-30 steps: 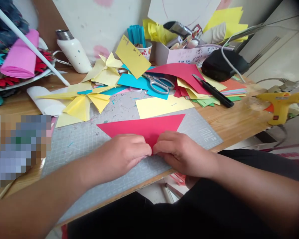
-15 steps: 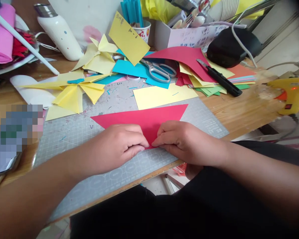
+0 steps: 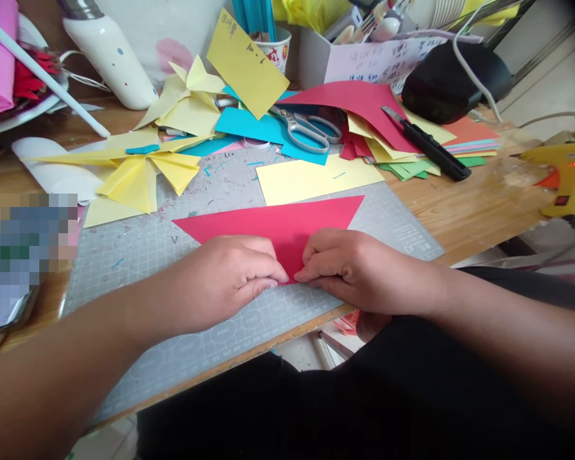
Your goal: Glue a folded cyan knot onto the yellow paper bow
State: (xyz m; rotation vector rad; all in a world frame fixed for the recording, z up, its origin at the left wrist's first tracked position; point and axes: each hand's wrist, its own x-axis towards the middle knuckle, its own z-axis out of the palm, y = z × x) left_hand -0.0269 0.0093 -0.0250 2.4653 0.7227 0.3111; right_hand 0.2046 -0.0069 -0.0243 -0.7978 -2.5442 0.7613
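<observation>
A sheet of red paper (image 3: pixel 278 220) lies on the grey cutting mat (image 3: pixel 211 345), its wide straight edge away from me and slanted ends at either side. My left hand (image 3: pixel 242 271) is closed, thumb and fingers pinching the near edge of the paper. Just right of it, my right hand (image 3: pixel 338 268) pinches the same edge, also closed. Only a small gap separates the two sets of fingertips. Both hands cover much of the near part of the paper, so the lower corners are hidden.
Behind the red sheet lie a pale yellow strip (image 3: pixel 316 179), scissors (image 3: pixel 306 131) and a black utility knife (image 3: pixel 429 147). Folded yellow paper pieces (image 3: pixel 134 172) sit at the left, near a white bottle (image 3: pixel 110 61). A yellow glue gun (image 3: pixel 563 172) stands at the right.
The view has shifted slightly, so the things at the back sit a little higher in the picture. Both hands keep their pinch on the red paper, nearly unmoved.
</observation>
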